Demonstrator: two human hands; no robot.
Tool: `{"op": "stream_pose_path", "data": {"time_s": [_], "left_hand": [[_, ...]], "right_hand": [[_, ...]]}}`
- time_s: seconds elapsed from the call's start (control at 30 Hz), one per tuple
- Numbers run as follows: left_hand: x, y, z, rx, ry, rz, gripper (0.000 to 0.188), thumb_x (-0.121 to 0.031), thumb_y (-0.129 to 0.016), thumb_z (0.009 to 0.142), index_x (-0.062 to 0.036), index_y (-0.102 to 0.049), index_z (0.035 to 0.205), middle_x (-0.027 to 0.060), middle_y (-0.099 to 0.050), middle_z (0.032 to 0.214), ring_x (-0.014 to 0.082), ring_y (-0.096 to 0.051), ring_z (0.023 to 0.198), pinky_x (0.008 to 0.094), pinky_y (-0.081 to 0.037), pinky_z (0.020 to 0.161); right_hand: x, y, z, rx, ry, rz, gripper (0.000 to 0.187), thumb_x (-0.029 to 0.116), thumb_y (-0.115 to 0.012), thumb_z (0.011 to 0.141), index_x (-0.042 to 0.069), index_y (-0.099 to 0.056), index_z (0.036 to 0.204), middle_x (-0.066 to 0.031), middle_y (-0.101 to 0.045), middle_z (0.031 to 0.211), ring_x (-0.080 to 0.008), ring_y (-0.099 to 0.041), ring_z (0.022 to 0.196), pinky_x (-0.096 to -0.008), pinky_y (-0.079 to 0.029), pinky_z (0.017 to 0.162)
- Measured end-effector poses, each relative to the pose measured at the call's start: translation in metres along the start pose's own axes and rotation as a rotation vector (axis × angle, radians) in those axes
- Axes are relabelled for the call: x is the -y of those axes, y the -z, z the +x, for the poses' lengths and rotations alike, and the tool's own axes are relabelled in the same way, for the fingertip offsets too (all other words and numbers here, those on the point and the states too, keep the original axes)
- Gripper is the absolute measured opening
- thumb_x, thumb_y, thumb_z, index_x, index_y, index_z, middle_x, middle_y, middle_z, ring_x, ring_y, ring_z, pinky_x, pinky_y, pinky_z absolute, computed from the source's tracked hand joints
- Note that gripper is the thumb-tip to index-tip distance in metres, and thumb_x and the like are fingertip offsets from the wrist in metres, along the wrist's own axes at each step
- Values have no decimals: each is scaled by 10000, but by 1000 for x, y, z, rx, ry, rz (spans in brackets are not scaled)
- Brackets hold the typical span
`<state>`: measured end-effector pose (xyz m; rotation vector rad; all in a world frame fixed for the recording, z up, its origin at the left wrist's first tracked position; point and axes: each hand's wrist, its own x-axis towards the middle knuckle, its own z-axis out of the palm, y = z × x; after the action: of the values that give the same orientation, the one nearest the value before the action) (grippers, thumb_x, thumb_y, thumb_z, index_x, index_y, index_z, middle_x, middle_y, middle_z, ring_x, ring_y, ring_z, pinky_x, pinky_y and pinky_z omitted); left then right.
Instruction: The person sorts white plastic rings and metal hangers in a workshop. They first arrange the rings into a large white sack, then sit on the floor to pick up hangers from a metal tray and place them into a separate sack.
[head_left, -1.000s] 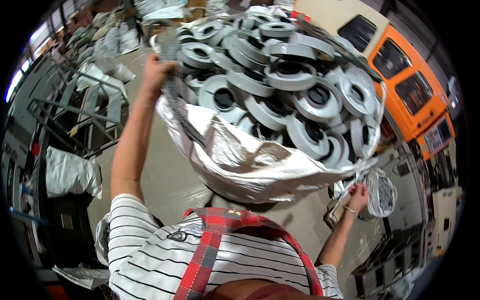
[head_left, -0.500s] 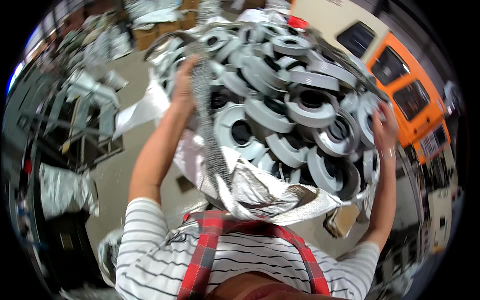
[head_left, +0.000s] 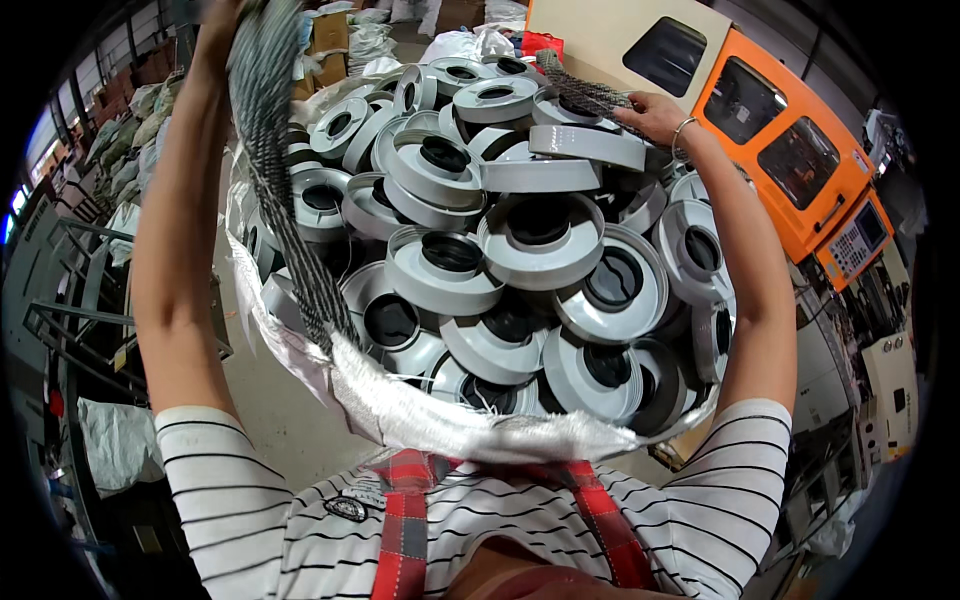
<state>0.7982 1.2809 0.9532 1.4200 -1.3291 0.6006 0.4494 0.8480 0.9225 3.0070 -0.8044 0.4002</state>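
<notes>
A large white woven bulk bag [head_left: 400,410] stands before me, heaped with round grey plastic rims [head_left: 590,262] that have black centres. My left hand [head_left: 222,10] is raised at the top left edge of the picture, its fingers mostly cut off. From it a grey woven lifting strap [head_left: 270,130] runs taut down to the bag's near rim; its upper part is blurred. My right hand [head_left: 655,118] is closed on the end of a second grey strap [head_left: 580,94], which lies across the far right of the heap.
An orange and cream machine [head_left: 785,150] with dark windows and a control panel stands at the right. Metal frames [head_left: 80,290] and a silvery sack [head_left: 120,445] are on the left. Sacks and cardboard boxes [head_left: 330,35] are farther back, near a red bag [head_left: 542,43].
My left hand has risen up and left, lifting the strap. My right hand has moved from the bag's right side to the far strap and closed on it. The heap appears closer.
</notes>
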Motion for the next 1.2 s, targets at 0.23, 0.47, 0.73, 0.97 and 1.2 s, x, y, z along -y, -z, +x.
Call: {"op": "stream_pose_path", "data": {"time_s": [0.23,0.47,0.73,0.97,1.2], "left_hand": [[-106,-162,70,416,558,-923,332,-306,-532,872,14,-536,962,187,-616,825,270,-646,778,378,-536,724],[-67,-262,59,839,424,-1260,632,-592,-449,841,-26,-585,1087,110,-642,922,196,-607,832,318,-458,783],[-74,-253,-22,593,573,-469,474,-434,-572,820,-31,-594,1070,142,-636,957,204,-606,922,312,-482,784],[-36,-179,-41,426,643,-289,255,-232,-561,804,-60,-664,962,49,-655,943,174,-585,911,286,-437,802],[-111,-5,-52,122,563,-778,379,-240,-479,867,63,-552,1082,172,-628,959,203,-641,788,296,-539,713]], "right_hand": [[20,12,44,-184,282,307,393,323,-729,707,-28,-660,868,-72,-617,692,-133,-529,618,-299,-452,643],[94,44,42,-202,306,373,312,250,-698,678,-15,-658,838,-111,-642,738,-181,-575,674,-314,-461,625],[76,29,35,-308,210,141,321,307,-693,702,-5,-654,765,-138,-624,670,-174,-571,625,-333,-457,592],[52,34,36,-616,329,-96,375,383,-584,769,16,-659,756,-186,-644,757,-313,-613,706,-395,-478,655],[27,26,-52,138,-246,232,587,552,-560,795,-1,-635,977,-102,-649,873,-171,-606,814,-360,-474,748]]}}
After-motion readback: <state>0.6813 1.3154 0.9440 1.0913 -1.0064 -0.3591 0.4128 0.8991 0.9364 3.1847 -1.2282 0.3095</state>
